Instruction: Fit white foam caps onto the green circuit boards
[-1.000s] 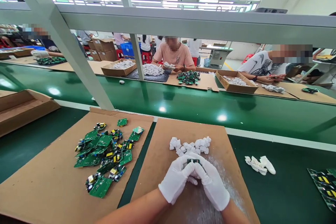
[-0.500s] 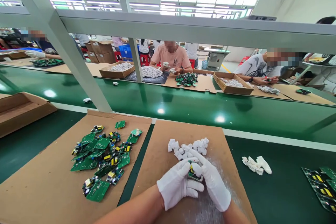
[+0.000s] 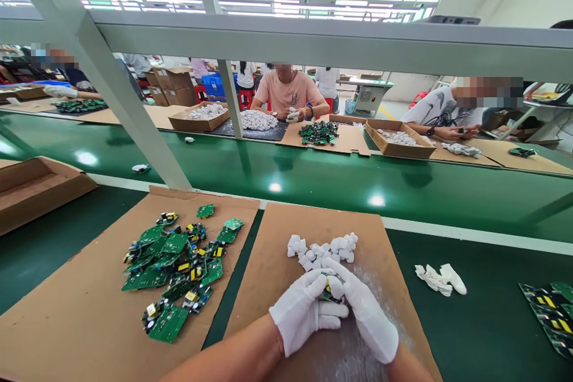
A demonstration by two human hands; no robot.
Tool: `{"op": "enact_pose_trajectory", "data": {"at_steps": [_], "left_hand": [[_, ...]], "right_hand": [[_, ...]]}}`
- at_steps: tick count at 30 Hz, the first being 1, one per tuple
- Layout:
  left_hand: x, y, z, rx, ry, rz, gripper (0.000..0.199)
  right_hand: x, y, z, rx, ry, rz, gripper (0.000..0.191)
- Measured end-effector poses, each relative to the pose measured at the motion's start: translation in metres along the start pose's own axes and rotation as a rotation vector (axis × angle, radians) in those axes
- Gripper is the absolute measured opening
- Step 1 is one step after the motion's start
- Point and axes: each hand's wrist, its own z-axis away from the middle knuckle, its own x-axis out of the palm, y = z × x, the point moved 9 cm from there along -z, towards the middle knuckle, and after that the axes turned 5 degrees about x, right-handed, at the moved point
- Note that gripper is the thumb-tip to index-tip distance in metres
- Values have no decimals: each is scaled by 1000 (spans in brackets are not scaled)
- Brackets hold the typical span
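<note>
Between my white-gloved hands is a small green circuit board (image 3: 330, 293) with a yellow part and a white lump on it. My left hand (image 3: 301, 304) grips the board from the left, its fingers curled beneath. From the right, my right hand (image 3: 364, 307) closes over the board, fingertips at its upper edge and against the white lump. Just beyond my fingers lie several white lumps (image 3: 320, 253) on a cardboard sheet (image 3: 255, 286). To the left, a pile of green circuit boards (image 3: 172, 256) with yellow and black parts rests on another cardboard sheet (image 3: 67, 310).
A crumpled white glove (image 3: 441, 279) and a panel of boards (image 3: 548, 313) lie on the right. An open cardboard box (image 3: 40, 191) stands at left. Behind a slanted metal post (image 3: 129, 95) runs a green conveyor belt (image 3: 313, 176); co-workers (image 3: 290, 92) sit across it.
The white-topped pieces on the conveyor have shifted left. My hands keep their hold on the board with hardly any movement. The co-worker opposite has lowered their hands.
</note>
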Motion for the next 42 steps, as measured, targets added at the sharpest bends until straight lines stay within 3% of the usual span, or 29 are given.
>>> {"op": "enact_pose_trajectory", "data": {"at_steps": [7,14,19,24,30,37,42], "left_hand": [[2,1,0,19,1,-50,25],[9,11,1,-5,-70,-57,26],[1,19,0,71,54,-264,31],[-6,20,-2,114,143,-288,35],[-5,4,-10,-39,35,-70,47],[18,26,1,127,-106,-260,38],[17,30,4,144,-112,-388,36]], "right_hand": [[-4,3,1,27,111,191,47],[0,0,-1,37,32,-214,46],[9,-8,-2,49,23,-172,32],[9,-6,-2,68,43,-197,42],[5,5,-1,96,64,-198,41],[-1,-5,2,39,138,39,28],[6,2,3,66,35,-139,33]]}}
